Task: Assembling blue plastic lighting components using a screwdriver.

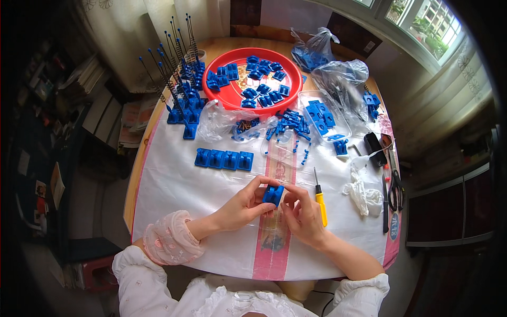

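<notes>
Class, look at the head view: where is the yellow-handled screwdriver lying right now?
The yellow-handled screwdriver lies on the white table cover, just to the right of the person's right hand, with the crumpled white cloth further right.

A single head-worn fisheye looks steeply down, close over the table (174, 179).

Can't see much of the small blue plastic block (273, 194), since the left hand (244, 205) covers its left side and the right hand's (302, 214) fingers hide its right edge and underside. Up at 12 o'clock, the parts in the red round tray (232, 94) are too small to tell apart. The clear bags (338, 74) at 1 o'clock blur whatever's inside. The scissors (395, 187) at 3 o'clock are partly hidden near the table's edge.
</notes>
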{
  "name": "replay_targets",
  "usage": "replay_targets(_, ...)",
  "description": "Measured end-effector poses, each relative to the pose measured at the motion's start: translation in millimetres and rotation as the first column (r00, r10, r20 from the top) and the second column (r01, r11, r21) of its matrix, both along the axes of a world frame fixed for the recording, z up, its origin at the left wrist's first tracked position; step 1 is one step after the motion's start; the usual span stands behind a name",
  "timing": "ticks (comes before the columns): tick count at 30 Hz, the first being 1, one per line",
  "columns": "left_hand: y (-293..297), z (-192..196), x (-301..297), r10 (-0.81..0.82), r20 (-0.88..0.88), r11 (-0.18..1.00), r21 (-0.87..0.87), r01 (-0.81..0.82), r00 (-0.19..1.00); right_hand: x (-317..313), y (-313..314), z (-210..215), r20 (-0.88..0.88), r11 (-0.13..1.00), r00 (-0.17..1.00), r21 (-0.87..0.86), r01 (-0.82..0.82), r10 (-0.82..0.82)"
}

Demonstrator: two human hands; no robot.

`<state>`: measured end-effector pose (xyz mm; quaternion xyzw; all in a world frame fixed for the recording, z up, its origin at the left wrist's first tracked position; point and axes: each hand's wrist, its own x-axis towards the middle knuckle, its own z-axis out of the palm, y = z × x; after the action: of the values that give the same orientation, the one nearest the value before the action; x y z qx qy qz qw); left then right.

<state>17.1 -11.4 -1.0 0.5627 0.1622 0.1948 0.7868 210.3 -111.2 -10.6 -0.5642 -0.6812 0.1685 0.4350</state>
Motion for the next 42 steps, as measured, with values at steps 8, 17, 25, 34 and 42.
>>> replay_targets(8,1.0,1.0,0.4,0.103,-0.049,0.994,0.039,-0.101,0.993,0.1,-2.1,2.1,-0.068,0.999,0.998,0.04,0.014,-0.011)
replay_targets(17,1.5,64.8,-19.1,0.138,-0.089,0.967,0.226,-0.115,0.986,-0.1,-3.7,2.1,-0.069,0.999,0.998,0.05,0.015,-0.012)
replay_targets(25,58.9,63.3,-121.9,0.582,-0.22,0.781,0.419,-0.462,0.783,-1.3,-4.3,6.6,-0.04,1.0,0.999,-0.02,-0.019,0.018)
replay_targets(34,84.7,19.2,-133.5,0.798,-0.269,0.479,0.826,-0.297,0.539,-3.5,0.0,10.5,0.012,0.998,0.999,0.03,-0.048,0.047)
replay_targets(42,105.3,0.6,-118.8,0.81,-0.199,0.335,0.929,-0.156,0.551,-3.2,0.0,11.8,0.05,0.998,0.997,0.022,-0.061,0.06)
